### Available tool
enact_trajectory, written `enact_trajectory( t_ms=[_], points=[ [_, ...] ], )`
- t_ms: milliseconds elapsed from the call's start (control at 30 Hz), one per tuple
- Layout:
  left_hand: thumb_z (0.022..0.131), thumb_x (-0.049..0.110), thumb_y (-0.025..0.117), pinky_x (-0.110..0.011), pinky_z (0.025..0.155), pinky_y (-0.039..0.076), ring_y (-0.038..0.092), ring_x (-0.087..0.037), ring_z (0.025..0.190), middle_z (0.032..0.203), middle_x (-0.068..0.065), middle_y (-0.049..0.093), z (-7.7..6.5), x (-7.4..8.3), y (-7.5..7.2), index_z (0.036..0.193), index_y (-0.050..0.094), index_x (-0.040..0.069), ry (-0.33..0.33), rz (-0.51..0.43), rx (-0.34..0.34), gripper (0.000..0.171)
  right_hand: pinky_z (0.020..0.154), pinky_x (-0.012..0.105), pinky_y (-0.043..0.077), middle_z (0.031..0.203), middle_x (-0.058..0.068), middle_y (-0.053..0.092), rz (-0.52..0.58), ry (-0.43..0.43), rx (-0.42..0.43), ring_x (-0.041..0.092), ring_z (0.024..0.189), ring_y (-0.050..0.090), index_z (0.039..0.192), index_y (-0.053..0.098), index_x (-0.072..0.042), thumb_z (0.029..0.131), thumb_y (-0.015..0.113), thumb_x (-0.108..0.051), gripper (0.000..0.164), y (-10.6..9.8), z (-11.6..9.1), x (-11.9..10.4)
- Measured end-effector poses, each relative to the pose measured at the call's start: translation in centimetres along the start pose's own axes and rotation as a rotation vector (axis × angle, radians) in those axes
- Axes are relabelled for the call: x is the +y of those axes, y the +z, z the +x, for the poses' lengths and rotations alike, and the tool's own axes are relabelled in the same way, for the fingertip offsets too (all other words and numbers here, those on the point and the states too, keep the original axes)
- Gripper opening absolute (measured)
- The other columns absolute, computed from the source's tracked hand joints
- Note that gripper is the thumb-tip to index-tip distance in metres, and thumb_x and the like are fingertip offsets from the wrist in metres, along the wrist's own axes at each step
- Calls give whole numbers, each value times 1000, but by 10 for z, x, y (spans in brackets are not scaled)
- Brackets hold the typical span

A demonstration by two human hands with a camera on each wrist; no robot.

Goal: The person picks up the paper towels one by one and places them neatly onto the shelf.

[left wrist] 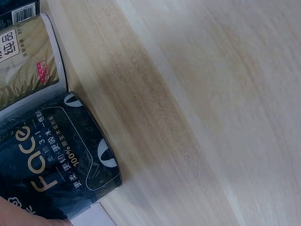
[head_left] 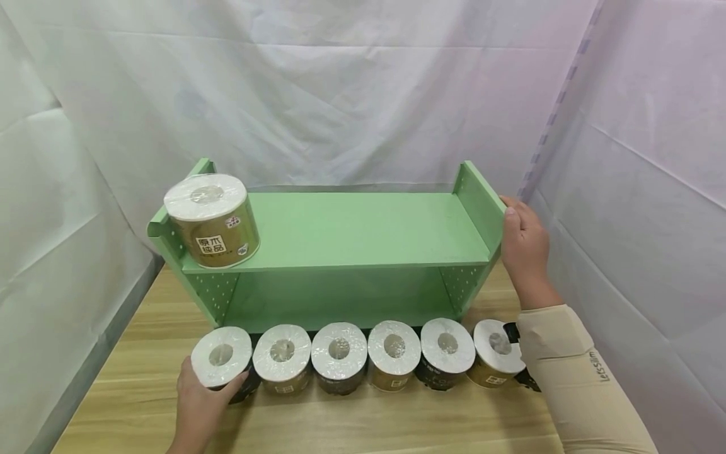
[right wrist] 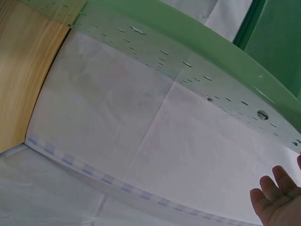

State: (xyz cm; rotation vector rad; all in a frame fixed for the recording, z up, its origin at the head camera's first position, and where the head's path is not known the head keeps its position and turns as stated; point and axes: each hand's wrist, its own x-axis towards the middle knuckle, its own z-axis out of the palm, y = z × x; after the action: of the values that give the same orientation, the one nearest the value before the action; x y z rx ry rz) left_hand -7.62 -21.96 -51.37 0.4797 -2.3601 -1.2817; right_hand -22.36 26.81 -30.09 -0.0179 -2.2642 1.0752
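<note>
My left hand grips a dark-wrapped toilet paper roll at the left end of a row, fingers on its left side and thumb across its front. In the left wrist view that roll shows gold "Face" lettering, beside a gold-wrapped roll. A green two-tier shelf stands behind the row. My right hand touches the top of its right side panel from outside. In the right wrist view several fingers of it extend apart from the panel, while its contact lies mostly beyond the frame edge.
A gold-wrapped toilet paper roll stands at the left end of the upper tier. Several more rolls, dark and gold, line the wooden table in front of the shelf. White cloth hangs behind and at both sides.
</note>
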Motion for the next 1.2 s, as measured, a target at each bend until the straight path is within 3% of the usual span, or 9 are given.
enact_trajectory(
  t_ms=[567, 800, 1200],
  points=[
    [60, 11, 90, -40, 91, 33, 46, -37, 112, 122, -25, 49, 0, 4, -4, 134, 38, -7, 1, 24, 0, 92, 109, 47, 33, 140, 4, 53, 14, 21, -13, 22, 134, 42, 129, 62, -11, 101, 32, -37, 49, 0, 3, -3],
    [58, 7, 90, -7, 86, 25, 45, -20, 105, 119, -21, 53, 1, 6, -9, 133, 42, -5, 33, -7, 44, 90, 109, 50, 32, 142, 6, 52, 3, 10, -29, 25, 135, 41, 132, 60, -10, 101, 30, -36, 50, 0, 4, -2],
    [57, 6, 90, -7, 87, 26, 44, -14, 106, 124, -19, 53, 8, 25, -28, 138, 42, -1, 66, -8, 57, 95, 111, 50, 30, 145, 8, 48, 2, 40, -54, 26, 137, 38, 136, 57, -11, 101, 28, -35, 51, 0, 4, -4]
  ],
)
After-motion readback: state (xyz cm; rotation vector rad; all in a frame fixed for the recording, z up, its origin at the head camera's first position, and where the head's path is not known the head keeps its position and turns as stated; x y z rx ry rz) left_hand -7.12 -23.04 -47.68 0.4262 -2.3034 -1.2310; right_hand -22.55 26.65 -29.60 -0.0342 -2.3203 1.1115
